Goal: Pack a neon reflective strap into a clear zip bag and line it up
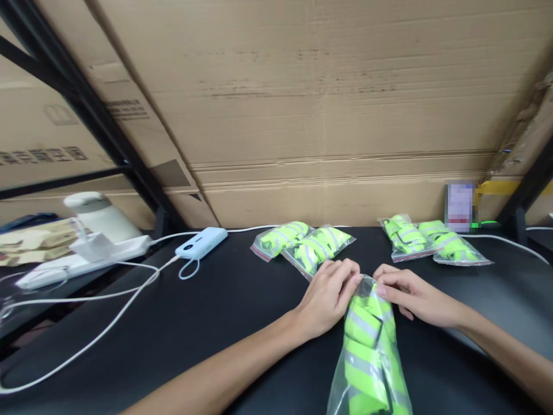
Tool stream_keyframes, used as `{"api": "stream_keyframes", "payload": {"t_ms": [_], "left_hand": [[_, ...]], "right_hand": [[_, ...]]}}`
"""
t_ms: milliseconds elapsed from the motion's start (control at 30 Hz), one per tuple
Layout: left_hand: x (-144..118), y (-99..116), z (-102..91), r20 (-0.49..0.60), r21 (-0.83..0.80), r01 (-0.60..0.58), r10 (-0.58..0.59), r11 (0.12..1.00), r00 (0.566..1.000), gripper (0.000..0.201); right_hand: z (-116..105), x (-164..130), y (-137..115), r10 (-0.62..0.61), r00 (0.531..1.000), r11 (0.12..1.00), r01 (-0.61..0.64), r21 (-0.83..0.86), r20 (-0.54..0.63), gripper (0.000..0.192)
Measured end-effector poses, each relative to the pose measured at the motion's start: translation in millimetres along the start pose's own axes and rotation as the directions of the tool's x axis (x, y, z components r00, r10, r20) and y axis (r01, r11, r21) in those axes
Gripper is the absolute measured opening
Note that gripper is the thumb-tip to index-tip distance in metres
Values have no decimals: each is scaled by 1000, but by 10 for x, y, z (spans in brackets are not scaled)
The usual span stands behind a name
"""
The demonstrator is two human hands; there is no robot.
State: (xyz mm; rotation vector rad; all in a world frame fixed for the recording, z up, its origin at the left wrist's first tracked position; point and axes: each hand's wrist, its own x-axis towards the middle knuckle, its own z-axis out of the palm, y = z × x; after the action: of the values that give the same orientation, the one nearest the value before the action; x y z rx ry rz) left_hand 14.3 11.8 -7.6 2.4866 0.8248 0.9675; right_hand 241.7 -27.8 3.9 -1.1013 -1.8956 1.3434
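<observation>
A clear plastic bag [367,357] with folded neon-yellow reflective straps inside lies in front of me on the black table [207,328]. My left hand [330,297] pinches the far left corner of this bag between thumb and fingers. At the far right corner, my right hand [408,291] grips the plastic, its fingers curled and thumb on the bag. The near end of the bag runs out of view at the bottom. Just beyond my left hand lie two similar filled bags, one [283,237] partly under the other [322,246].
Two more filled bags, one [406,236] overlapping another [455,248], lie at the back right near a blurred-out upright card [459,204]. A blue power bank [201,242] with a white cable [125,297], a power strip [47,274] and a bottle [103,216] are on the left. Cardboard [324,115] stands behind.
</observation>
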Motion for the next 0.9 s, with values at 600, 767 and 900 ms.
{"api": "stream_keyframes", "payload": {"t_ms": [600, 767, 900], "left_hand": [[5, -10, 9, 142, -331, 195, -156, 923, 978, 23], [0, -24, 10, 135, -345, 213, -176, 914, 975, 24], [-14, -9, -1, 80, -304, 198, -182, 932, 980, 24]], "right_hand": [[-31, -3, 29, -19, 998, 964, 1, -264, -65, 46], [-53, -9, 26, -14, 999, 969, 4, -246, -40, 45], [-66, -12, 60, 29, 997, 994, -36, -107, -65, 36]]}}
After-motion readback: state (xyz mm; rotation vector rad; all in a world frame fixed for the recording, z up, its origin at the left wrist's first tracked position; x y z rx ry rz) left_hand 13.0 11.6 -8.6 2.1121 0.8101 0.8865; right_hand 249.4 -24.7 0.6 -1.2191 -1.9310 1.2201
